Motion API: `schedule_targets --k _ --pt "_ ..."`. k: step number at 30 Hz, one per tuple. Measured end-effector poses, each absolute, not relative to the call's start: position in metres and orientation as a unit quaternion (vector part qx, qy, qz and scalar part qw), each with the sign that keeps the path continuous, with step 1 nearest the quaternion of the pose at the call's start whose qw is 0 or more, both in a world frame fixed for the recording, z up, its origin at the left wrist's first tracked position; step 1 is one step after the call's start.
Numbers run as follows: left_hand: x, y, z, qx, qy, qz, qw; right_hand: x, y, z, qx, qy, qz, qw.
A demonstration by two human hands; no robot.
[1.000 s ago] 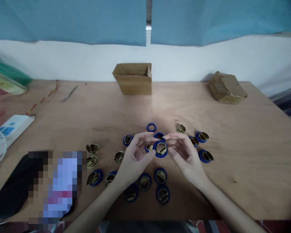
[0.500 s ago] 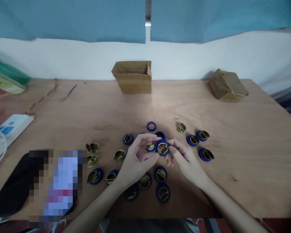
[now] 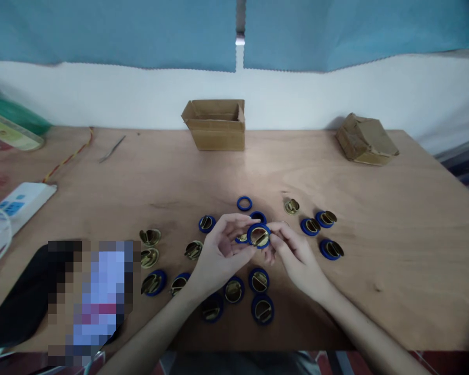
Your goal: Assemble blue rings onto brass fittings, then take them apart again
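Between my hands, above the table, is a round brass-coloured metal piece with a blue ring around it (image 3: 258, 236), its crossbar facing me. My left hand (image 3: 222, 250) grips its left side between thumb and fingers. The fingertips of my right hand (image 3: 295, 255) pinch its right edge. Behind it lie a thin blue ring (image 3: 244, 203) and another blue-ringed piece (image 3: 258, 216). Below are several more, such as one blue-ringed disc (image 3: 259, 280) near my left wrist. A bare brass disc (image 3: 292, 207) lies beyond my right hand.
An open cardboard box (image 3: 219, 134) stands at the back, and a crumpled box (image 3: 366, 139) at the back right. Left are tweezers (image 3: 112, 149), a white power strip (image 3: 19, 208), a black object (image 3: 27, 297) and a blurred-out phone-like item (image 3: 101, 291).
The held piece has shifted slightly left and tilted, so its inner face shows more. Both hands keep their hold on it.
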State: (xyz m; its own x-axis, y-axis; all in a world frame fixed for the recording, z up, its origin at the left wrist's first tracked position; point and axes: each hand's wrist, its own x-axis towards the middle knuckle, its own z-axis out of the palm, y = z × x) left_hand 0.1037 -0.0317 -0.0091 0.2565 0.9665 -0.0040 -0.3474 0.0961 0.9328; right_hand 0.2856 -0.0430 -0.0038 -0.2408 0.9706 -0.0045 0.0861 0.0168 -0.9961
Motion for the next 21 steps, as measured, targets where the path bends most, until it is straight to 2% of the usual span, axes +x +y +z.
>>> schedule_targets --k 13,21 --pt "0.1038 -0.0315 -0.0042 0.422 0.384 0.491 0.658 0.2919 -0.0392 -0.0041 -0.474 -0.625 0.455 0.421" --pt "0.1071 -0.0326 -0.0072 0.407 0.409 0.516 0.633 0.2901 -0.0404 -0.0008 -0.497 -0.678 0.379 0.386"
